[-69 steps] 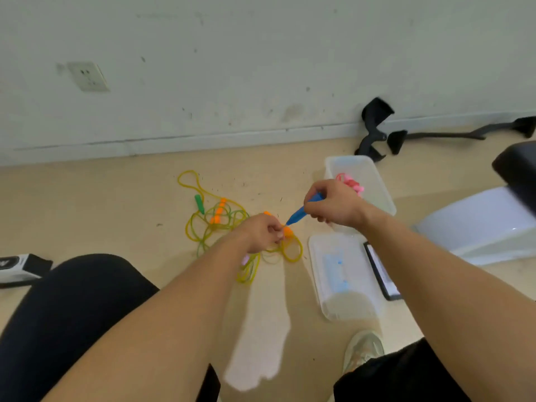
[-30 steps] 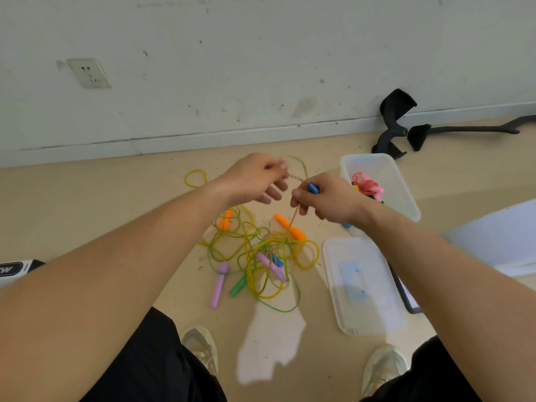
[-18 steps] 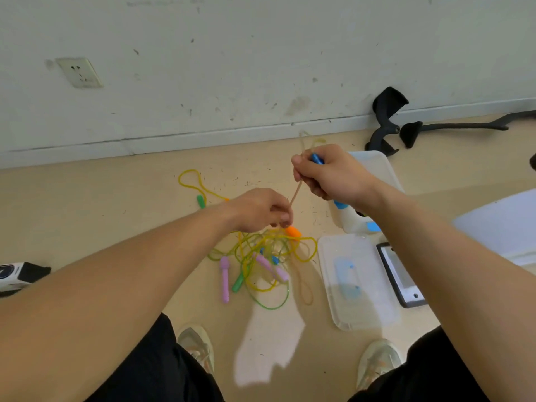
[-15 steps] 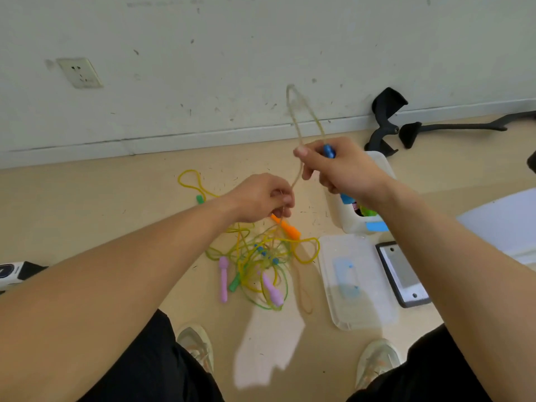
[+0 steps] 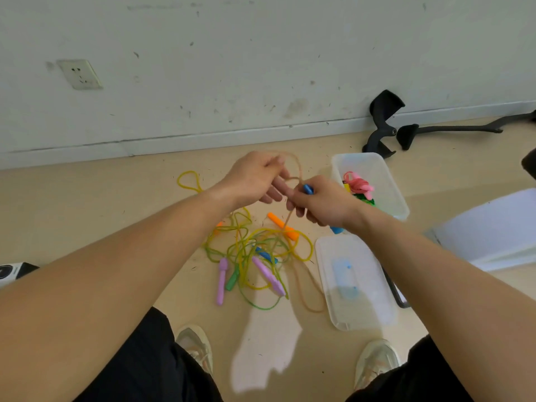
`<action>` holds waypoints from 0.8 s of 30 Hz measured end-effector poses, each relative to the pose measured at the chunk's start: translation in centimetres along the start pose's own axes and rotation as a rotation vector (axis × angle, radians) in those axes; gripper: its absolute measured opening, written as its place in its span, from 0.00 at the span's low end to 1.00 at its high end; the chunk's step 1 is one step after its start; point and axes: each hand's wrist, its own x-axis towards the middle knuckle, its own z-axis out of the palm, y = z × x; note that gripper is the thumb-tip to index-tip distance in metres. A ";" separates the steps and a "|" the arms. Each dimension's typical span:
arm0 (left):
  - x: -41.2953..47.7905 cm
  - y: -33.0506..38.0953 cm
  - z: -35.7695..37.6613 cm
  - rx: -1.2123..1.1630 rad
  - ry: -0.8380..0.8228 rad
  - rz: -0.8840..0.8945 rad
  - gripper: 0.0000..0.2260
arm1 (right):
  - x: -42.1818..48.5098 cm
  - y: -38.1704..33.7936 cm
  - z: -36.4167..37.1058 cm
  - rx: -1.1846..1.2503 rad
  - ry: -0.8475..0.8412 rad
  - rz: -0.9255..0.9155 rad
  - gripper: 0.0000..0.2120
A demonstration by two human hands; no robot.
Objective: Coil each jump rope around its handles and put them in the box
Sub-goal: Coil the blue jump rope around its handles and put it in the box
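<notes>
Your right hand [image 5: 322,204] grips the blue handles [image 5: 308,189] and your left hand [image 5: 252,178] pinches the tan cord [image 5: 298,169]. The pink rope [image 5: 358,185] is in the box [image 5: 374,166]; the tangle [image 5: 255,248] waits on the floor.

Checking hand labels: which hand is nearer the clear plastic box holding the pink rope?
Right. The right hand, gripping a blue plastic handle, is close beside the clear plastic box; the left hand, pinching the thin tan rope, is beyond it, farther from the box.

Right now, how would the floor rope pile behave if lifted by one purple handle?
Probably floppy: the rope pile lies in loose loops. Likely drags neighbours, since strands cross the right purple handle. Seems light: thin cords.
</notes>
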 end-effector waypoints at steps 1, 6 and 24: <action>0.0 -0.7 -0.1 0.052 -0.071 -0.041 0.10 | 0.0 -0.3 -0.3 0.059 0.033 -0.009 0.16; -0.7 -3.3 1.3 0.327 -0.343 0.017 0.13 | 0.0 -1.2 -1.5 0.339 0.100 -0.025 0.17; -0.6 0.5 0.7 0.205 0.075 0.239 0.08 | 0.1 1.1 0.5 0.027 -0.043 -0.004 0.07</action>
